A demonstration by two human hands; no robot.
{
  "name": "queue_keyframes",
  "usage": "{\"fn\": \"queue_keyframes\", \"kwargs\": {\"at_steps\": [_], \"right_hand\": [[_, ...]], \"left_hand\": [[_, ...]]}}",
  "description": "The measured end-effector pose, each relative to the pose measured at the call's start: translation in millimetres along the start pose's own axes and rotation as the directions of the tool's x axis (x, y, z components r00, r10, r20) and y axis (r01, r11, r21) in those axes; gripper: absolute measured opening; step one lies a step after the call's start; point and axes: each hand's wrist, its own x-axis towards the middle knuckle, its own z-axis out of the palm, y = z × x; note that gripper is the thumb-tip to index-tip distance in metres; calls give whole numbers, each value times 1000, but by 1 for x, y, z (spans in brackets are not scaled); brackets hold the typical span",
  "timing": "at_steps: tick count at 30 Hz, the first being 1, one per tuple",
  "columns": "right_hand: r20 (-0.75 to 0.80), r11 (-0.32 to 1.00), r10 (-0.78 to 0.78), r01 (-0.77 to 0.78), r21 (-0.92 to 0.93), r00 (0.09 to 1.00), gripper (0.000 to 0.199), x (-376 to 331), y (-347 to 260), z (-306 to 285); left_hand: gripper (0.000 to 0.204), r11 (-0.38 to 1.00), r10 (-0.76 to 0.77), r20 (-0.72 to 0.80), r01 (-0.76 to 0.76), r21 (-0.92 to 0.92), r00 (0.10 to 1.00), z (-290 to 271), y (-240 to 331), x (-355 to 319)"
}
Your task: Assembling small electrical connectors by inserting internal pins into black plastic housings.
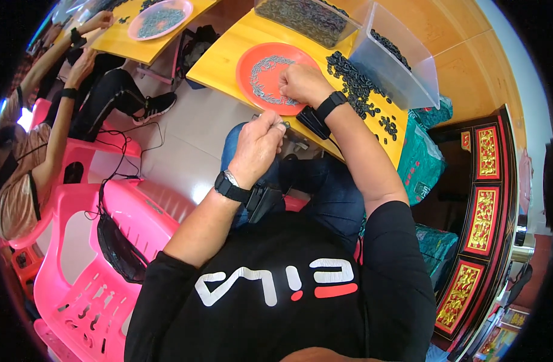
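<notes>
An orange-red round plate [247, 77] lies on the yellow table, with a ring of small silver metal pieces [258, 71] spread over it. My right hand [305, 84] is over the plate's right side, fingers curled down at the metal pieces; whatever they pinch is hidden. My left hand [256, 148] is held just off the table's near edge, above my lap. Its thumb and fingers are closed together, and a tiny greyish bit shows at the tips, too small to name. Right of the plate lies a loose heap of small black parts [352, 81].
Two clear plastic bins [403, 75] [306, 27] holding black parts stand at the back. A black device with a cable [313, 122] sits at the table's near edge. Green bags [424, 160] lie at right. Pink chairs [68, 241] and people at another yellow table [129, 49] are left.
</notes>
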Motion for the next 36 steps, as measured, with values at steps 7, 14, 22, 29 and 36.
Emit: {"fn": "queue_keyframes", "kwargs": {"at_steps": [7, 14, 22, 29, 36], "right_hand": [[-99, 966, -55, 28, -257, 994, 14, 3, 3, 10], [-130, 983, 136, -117, 138, 982, 11, -6, 12, -7], [-73, 994, -27, 35, 107, 997, 12, -8, 13, 3], [-95, 982, -81, 96, 166, 992, 7, 4, 13, 2], [-86, 998, -35, 39, 43, 996, 9, 15, 11, 10]], "left_hand": [[12, 1000, -11, -1, 11, -6, 1000, 0, 1, 0], [12, 999, -43, -6, 43, -23, 999, 0, 3, -1], [12, 1000, -18, 9, 18, 21, 1000, 1, 5, -2], [12, 1000, -20, 7, 20, 3, 1000, 0, 2, -2], [12, 999, -39, 3, 39, 7, 999, 0, 4, -1]]}}
